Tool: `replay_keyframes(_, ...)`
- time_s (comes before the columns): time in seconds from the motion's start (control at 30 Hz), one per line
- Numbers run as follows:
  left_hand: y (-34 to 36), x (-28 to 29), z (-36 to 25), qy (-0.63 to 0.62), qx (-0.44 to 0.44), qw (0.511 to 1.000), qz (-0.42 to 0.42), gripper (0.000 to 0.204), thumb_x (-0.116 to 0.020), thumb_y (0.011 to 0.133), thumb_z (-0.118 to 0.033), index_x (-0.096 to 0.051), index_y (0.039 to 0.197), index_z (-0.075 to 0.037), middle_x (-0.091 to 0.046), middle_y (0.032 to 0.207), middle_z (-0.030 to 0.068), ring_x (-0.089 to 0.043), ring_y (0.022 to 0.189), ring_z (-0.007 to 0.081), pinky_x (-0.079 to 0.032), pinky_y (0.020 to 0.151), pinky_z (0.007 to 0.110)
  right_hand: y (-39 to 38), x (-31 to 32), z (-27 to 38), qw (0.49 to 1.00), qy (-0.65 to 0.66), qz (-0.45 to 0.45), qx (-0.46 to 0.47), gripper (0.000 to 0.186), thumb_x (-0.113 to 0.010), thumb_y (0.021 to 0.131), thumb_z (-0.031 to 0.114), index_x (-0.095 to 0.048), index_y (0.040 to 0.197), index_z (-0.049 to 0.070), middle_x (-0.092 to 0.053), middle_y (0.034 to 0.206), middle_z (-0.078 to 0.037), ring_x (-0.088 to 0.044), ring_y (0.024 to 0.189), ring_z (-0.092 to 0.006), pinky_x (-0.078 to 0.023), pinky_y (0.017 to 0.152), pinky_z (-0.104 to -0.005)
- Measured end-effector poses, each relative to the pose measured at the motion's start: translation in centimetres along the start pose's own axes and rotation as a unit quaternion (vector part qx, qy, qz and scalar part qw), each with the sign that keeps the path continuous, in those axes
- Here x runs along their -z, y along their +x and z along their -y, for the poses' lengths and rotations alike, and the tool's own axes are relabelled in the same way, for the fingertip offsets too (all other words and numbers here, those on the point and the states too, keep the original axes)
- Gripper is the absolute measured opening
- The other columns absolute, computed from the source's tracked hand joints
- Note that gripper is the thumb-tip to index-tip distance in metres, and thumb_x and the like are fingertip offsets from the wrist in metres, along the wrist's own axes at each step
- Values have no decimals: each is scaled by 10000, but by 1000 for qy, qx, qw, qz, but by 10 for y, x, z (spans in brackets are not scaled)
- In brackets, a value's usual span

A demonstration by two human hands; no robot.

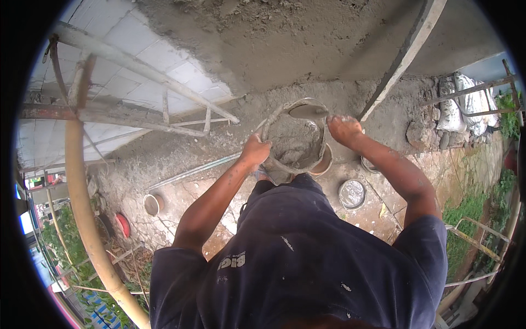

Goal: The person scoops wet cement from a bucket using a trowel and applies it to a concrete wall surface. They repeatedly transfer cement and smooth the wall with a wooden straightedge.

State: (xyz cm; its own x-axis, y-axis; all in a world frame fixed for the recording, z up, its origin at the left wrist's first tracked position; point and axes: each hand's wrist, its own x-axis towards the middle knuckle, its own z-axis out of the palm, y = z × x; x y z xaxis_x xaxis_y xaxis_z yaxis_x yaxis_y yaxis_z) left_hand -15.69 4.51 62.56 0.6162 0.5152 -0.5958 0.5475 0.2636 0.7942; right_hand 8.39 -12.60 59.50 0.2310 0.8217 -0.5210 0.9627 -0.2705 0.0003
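Observation:
Held up in front of me is a round bucket (266, 127) coated in grey mortar, with wet mortar (291, 141) inside. My left hand (257, 147) is closed on the bucket's left rim. At its right side, my right hand (343, 128) is closed on the handle of a trowel, whose muddy metal blade (306, 112) rests inside the upper part of the bucket. The handle itself is hidden by my fingers. An orange-brown bucket (322, 164) is partly visible underneath.
Metal scaffold tubes (181, 97) and a bamboo pole (82, 192) cross the left. A beam (400, 60) rises at upper right, near stacked sacks (463, 104). Wet plaster (274, 44) spreads above. Containers (352, 194) and a red basin (121, 223) sit low on cracked paving.

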Motion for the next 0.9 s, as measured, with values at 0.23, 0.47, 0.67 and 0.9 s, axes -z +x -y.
replay_keyframes(0.23, 13, -14, 39, 47, 34, 996, -75, 509, -456, 785, 14, -434, 1293, 36, -579, 1122, 179, -570, 1006, 216, -454, 831, 301, 7, -79, 55, 926, 323, 143, 131, 415, -491, 894, 313, -521, 1146, -15, -630, 952, -191, -618, 896, -280, -487, 786, -374)
replay_keyframes(0.47, 4, 7, 44, -119, 90, 987, -52, 436, -491, 804, -24, -474, 1229, 72, -597, 1048, 179, -587, 942, 254, -491, 772, 361, -38, -21, 81, 795, 580, 176, 29, 324, -512, 902, 312, -547, 984, 1, -592, 776, -95, -606, 670, -187, -495, 598, -328)
replay_keyframes(0.67, 5, 48, 81, -263, 74, 957, -96, 451, -487, 815, 8, -432, 1262, 2, -567, 1089, 130, -582, 930, 270, -520, 700, 405, -22, 23, 98, 771, 635, 45, 15, 378, -473, 912, 316, -550, 1070, -19, -604, 811, -109, -574, 753, -174, -466, 708, -312)
replay_keyframes(0.9, 22, 111, 137, -279, 87, 944, -155, 357, -508, 815, -19, -493, 1171, -8, -570, 1044, 122, -588, 830, 248, -493, 528, 362, -85, 190, 116, 299, 923, -189, 150, 324, -410, 879, 184, -486, 1121, -18, -504, 780, -79, -509, 593, -156, -448, 477, -261)
